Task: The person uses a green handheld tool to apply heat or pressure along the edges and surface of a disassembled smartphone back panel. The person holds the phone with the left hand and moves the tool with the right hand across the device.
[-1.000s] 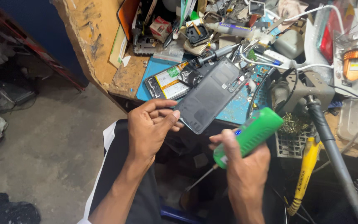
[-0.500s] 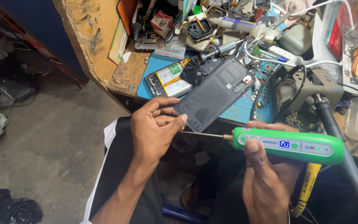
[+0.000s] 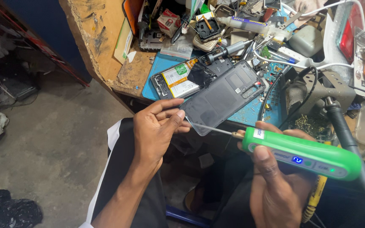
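green screwdriver [image 3: 300,154], newly level, tip leftward

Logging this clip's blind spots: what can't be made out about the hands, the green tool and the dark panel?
Head view:
- Green tool: whether its tip touches the left hand, too thin to tell.
- Dark panel: lower corner hidden behind left fingertips.
- Right hand: palm hidden behind the tool.

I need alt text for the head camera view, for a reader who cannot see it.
A person's left hand holds a dark phone back panel by its lower corner while the right hand points a green electric tool with a thin metal tip at that edge. Behind lies an opened phone on a cluttered wooden workbench.
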